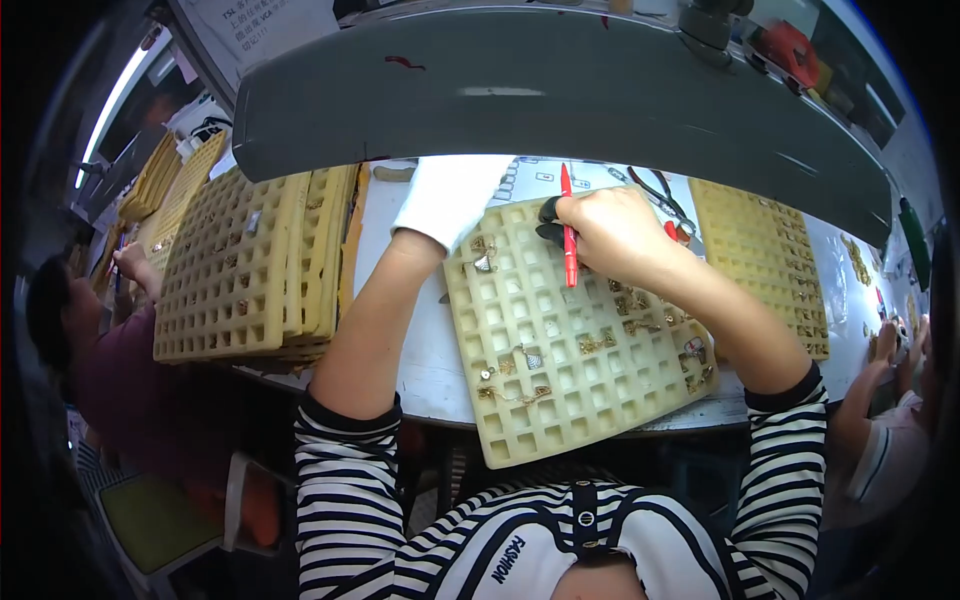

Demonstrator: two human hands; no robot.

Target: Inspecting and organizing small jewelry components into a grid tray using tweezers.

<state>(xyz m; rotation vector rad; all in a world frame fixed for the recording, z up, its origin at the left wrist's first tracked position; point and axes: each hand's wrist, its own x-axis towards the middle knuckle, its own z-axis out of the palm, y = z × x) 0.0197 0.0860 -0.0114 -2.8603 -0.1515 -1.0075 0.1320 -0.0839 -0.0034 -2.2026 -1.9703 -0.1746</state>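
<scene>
My left hand (454,199) wears a white glove and lies at the upper left edge of a pale yellow compartment tray (517,446). The grey lamp hood above covers its fingers, so what they hold cannot be seen. In my right hand (611,225) is a red marker pen (568,247), held over the tray's upper part; black coverings show at the fingertips. Small chains and jewelry pieces sit in some of the tray's square pockets, among them a fan-shaped pendant (533,360) and another pendant (482,262). The tray's near corner juts past the table's front edge.
A stack of similar trays (217,277) stands at left, and another tray (750,262) lies at right. Black-handled pliers (664,199) lie behind my right hand. The grey lamp hood (555,90) hangs low across the far side. People work at both sides.
</scene>
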